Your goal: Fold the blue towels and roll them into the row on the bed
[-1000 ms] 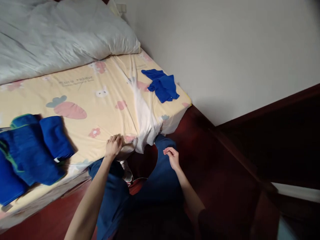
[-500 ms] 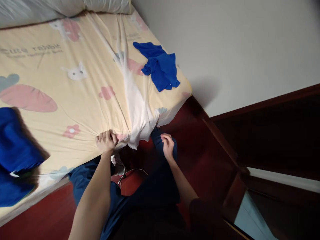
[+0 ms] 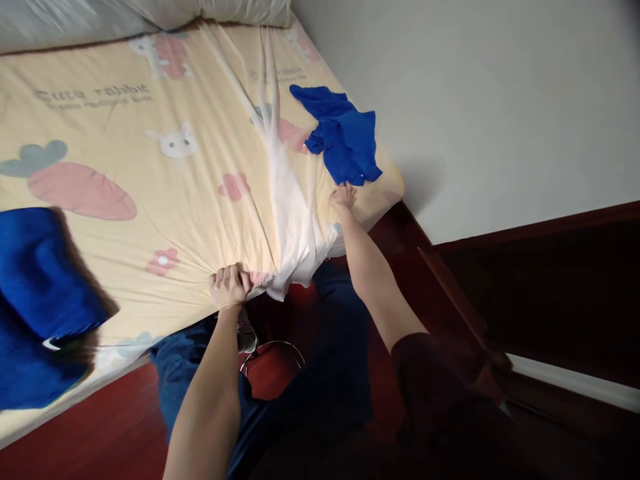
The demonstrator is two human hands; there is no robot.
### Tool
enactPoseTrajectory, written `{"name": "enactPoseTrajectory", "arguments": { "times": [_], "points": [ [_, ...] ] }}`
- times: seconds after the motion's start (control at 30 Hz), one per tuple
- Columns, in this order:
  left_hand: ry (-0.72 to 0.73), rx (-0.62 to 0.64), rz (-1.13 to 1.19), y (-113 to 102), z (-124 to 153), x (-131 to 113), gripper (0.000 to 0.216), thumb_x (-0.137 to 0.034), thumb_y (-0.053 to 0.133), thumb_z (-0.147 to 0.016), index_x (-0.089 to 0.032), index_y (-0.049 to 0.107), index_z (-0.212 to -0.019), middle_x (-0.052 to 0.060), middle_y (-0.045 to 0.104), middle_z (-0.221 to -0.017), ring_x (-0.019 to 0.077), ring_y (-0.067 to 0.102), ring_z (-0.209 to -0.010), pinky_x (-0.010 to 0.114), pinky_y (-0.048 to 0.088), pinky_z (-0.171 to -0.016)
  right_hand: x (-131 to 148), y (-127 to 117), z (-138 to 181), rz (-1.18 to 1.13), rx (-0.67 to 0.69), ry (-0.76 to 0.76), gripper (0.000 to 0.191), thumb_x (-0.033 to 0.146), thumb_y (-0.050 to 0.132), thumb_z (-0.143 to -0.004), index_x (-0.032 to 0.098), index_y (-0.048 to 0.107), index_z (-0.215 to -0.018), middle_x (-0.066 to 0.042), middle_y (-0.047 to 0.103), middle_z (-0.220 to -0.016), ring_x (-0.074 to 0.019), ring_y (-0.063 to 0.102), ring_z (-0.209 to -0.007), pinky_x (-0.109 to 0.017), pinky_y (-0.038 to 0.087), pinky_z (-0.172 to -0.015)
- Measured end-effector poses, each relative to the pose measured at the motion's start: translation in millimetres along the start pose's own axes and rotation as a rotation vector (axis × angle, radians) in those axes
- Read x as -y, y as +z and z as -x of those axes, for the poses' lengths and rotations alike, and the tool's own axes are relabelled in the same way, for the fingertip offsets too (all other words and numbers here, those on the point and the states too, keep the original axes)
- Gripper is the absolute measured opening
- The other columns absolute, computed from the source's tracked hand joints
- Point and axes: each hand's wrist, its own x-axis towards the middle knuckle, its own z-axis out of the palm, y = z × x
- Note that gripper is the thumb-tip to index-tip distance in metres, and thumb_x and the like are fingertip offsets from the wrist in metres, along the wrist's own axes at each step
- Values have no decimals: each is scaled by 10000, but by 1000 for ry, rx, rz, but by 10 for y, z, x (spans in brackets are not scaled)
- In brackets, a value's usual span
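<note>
Gripping sheet (image 3: 150,220), reaching blue garment (image 3: 345,137)

Left hand (image 3: 229,287), just left of frame centre: fingers curled into a closed fist, knuckles upward, the bare forearm running straight down to the lower edge of the frame. Right hand (image 3: 343,197), above and right of centre: arm extended nearly straight, palm down, fingers reaching forward, whether they are closed cannot be told; bare forearm rising from a dark sleeve at lower right. The two hands well apart
</note>
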Motion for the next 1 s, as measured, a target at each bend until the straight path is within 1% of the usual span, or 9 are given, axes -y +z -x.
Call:
{"name": "enactPoseTrajectory", "arguments": {
  "times": [0.13, 0.3, 0.43, 0.6, 0.67, 0.73, 0.83, 0.9, 1.0],
  "points": [
    [-10, -3, 28, 25, 12, 15, 145, -291, 512, -927, -216, 567, -816, 103, 624, -791, 293, 567, -865, 426, 309, -804, 232, -235, 52, 26, -36, -158, 498, 51, 379, -1062, -62, 406, -1546, -240, 426, -1655, -183, 412, -1384, -450, 324, -1229],
    [-5, -21, 49, 37, 6, 14, 123, -294, 535, -904, -212, 567, -817, 97, 616, -779, 284, 553, -848, 416, 306, -805, 840, -389, 553, -64, -37, -669, 455, 135, 446, -1121, 51, 436, -1568, -92, 467, -1666, -105, 328, -1504, -342, 256, -1302],
    [-11, -62, 90, 44, -2, 12, 124, -301, 556, -885, -209, 560, -803, 86, 587, -743, 276, 547, -828, 402, 297, -791, 1129, -352, 1367, -323, -66, -975, 387, 201, 443, -1127, 17, 607, -1424, -141, 634, -1498, -121, 477, -1469, -321, 320, -1289],
    [0, -48, 103, 65, 5, 42, 150, -306, 550, -912, -205, 560, -800, 85, 581, -734, 262, 527, -811, 393, 293, -787, 883, -400, 2906, -717, -34, -1243, 160, 190, 621, -1036, 161, 775, -1001, -109, 804, -1121, -197, 737, -1125, -374, 626, -997],
    [3, -46, 72, 78, 18, 55, 166, -296, 519, -934, -203, 567, -805, 95, 601, -754, 264, 533, -818, 399, 298, -794, 704, -420, 3637, -842, 3, -1139, 116, 153, 693, -976, 204, 767, -903, -65, 815, -982, -184, 764, -946, -355, 659, -881],
    [14, -48, 20, 96, 34, 61, 178, -289, 494, -940, -201, 575, -807, 111, 628, -782, 276, 553, -834, 411, 305, -802, 555, -422, 4353, -972, 10, -935, 133, 186, 727, -957, 217, 745, -830, -49, 798, -859, -170, 741, -771, -323, 660, -739],
    [11, -40, -18, 101, 36, 38, 191, -298, 483, -932, -199, 584, -804, 129, 644, -798, 297, 578, -861, 425, 320, -818, 432, -462, 5191, -986, 99, -625, 83, 170, 754, -919, 251, 750, -899, -42, 781, -828, -196, 738, -703, -342, 651, -650],
    [-4, -35, 6, 56, 7, -12, 197, -305, 476, -930, -192, 602, -828, 141, 658, -827, 306, 594, -893, 433, 340, -850, 392, -575, 5474, -1020, 59, -541, 100, 161, 745, -921, 258, 759, -943, -47, 780, -847, -195, 738, -692, -335, 643, -633],
    [-36, 7, 92, -152, -41, -108, 221, -321, 460, -927, -183, 625, -875, 157, 693, -887, 308, 623, -936, 449, 384, -913, 324, -878, 5479, -1015, 24, -578, 127, 153, 725, -950, 236, 789, -1023, -55, 790, -881, -172, 742, -711, -301, 637, -664]
  ]
}}
